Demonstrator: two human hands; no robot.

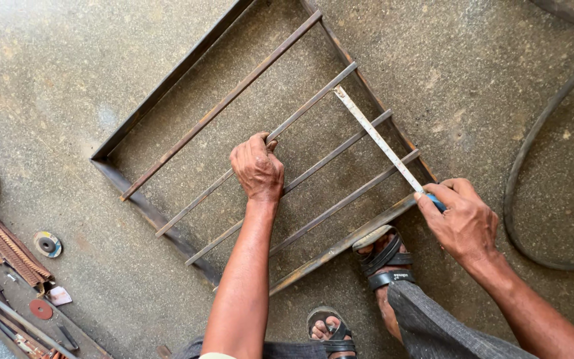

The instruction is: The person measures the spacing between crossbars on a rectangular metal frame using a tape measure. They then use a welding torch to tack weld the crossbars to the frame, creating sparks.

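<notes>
A rusty steel frame (142, 207) with several parallel cross bars lies flat on the concrete floor. My left hand (257, 169) is closed around one of the middle bars (303, 106). At the frame's near edge my right hand (463, 219) pinches a blue tape measure case (437, 201). Its pale blade (380, 141) runs up and left across the bars, and its tip rests on the bar that my left hand grips. One sandalled foot (383, 256) stands on the near frame rail (340, 246).
A dark hose (521, 163) curves over the floor at the right. At the lower left lie a bundle of thin rods (1, 242), grinding discs (48, 244), and hand tools. My other sandalled foot (330, 329) is at the bottom edge.
</notes>
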